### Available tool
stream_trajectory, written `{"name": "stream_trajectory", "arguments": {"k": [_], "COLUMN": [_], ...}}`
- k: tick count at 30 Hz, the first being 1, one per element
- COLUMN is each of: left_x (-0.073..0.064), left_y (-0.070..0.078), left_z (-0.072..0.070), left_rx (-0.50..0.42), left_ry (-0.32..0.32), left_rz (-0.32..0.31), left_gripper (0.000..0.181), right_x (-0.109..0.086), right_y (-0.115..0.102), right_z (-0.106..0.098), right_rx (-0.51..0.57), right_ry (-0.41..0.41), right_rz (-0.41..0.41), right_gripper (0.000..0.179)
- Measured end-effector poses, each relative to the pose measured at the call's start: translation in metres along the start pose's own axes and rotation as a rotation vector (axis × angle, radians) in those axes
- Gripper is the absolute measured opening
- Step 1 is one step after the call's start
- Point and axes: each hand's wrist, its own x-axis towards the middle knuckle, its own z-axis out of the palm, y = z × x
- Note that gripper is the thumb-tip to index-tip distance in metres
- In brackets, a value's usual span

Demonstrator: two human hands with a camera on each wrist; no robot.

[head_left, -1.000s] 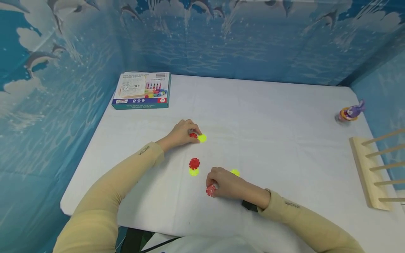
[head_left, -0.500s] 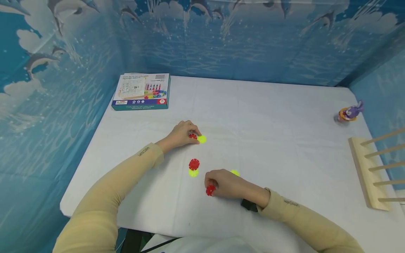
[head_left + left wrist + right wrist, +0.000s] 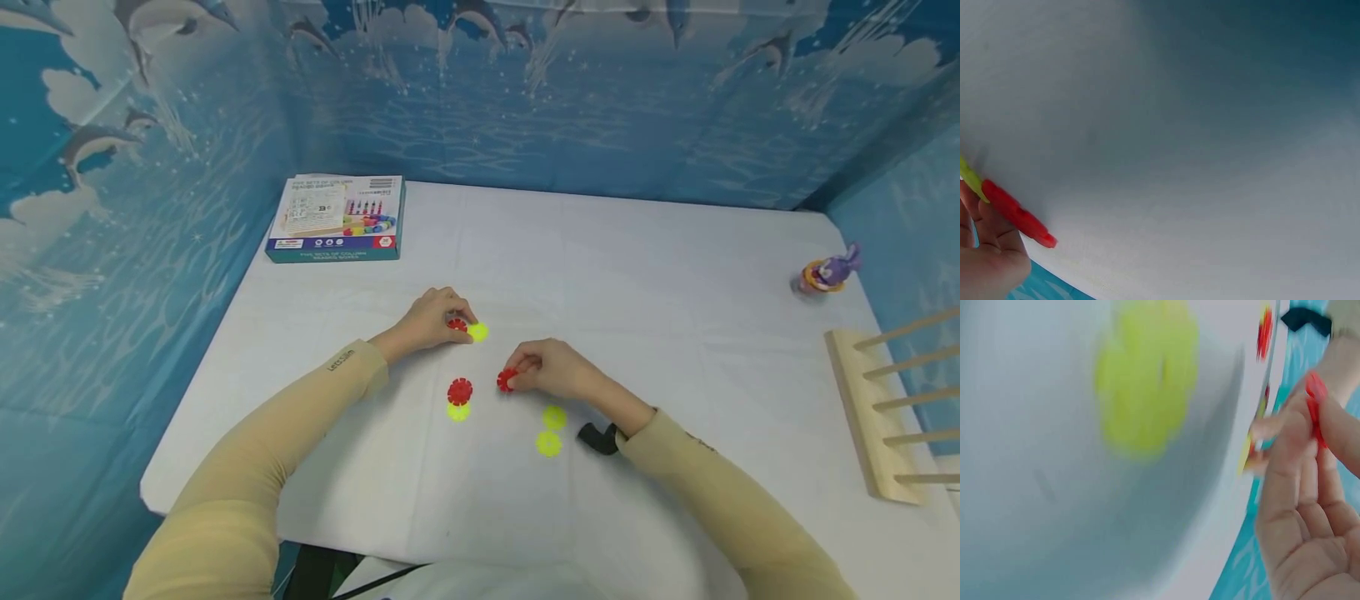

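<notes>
In the head view my left hand (image 3: 431,321) pinches a yellow notched plastic disc (image 3: 478,332) with a red notched disc (image 3: 457,325) beside it. The left wrist view has that red disc (image 3: 1019,215) and the yellow one edge-on at the fingertips, seemingly joined. My right hand (image 3: 553,368) holds another red disc (image 3: 507,381) above the table, squeezed between thumb and finger in the right wrist view. Nearer me, a red disc (image 3: 460,392) partly covers a yellow disc (image 3: 458,412). Two more yellow discs, one (image 3: 554,417) behind the other (image 3: 549,443), lie below my right hand.
A printed box (image 3: 335,218) lies at the back left of the white table (image 3: 637,275). On the right are a purple figurine (image 3: 829,269) and a wooden rack with pegs (image 3: 877,417). A black strap-like piece (image 3: 597,438) sits by my right wrist.
My right hand has moved up and away from me, carrying the red disc. Both yellow discs under it are now uncovered. My left hand stays where it was.
</notes>
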Motion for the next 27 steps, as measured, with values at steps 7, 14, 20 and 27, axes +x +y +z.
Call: {"name": "stream_trajectory", "arguments": {"k": [7, 14, 20, 27], "left_x": [0.001, 0.001, 0.001, 0.000], "left_y": [0.000, 0.001, 0.000, 0.000], "left_z": [0.000, 0.000, 0.001, 0.001], "left_rx": [0.011, 0.010, 0.010, -0.003], "left_ry": [-0.006, -0.007, 0.002, -0.001], "left_rz": [-0.001, -0.006, -0.004, -0.010], "left_gripper": [0.025, 0.025, 0.025, 0.025], "right_x": [0.027, 0.050, 0.064, 0.069], "right_y": [-0.001, -0.001, -0.003, -0.004], "right_z": [-0.019, -0.025, -0.028, -0.026], "right_rx": [0.059, 0.008, 0.008, -0.071], "right_ry": [0.147, 0.196, 0.164, 0.130], "right_rz": [0.038, 0.058, 0.082, 0.132], "right_gripper": [0.019, 0.017, 0.017, 0.019]}}
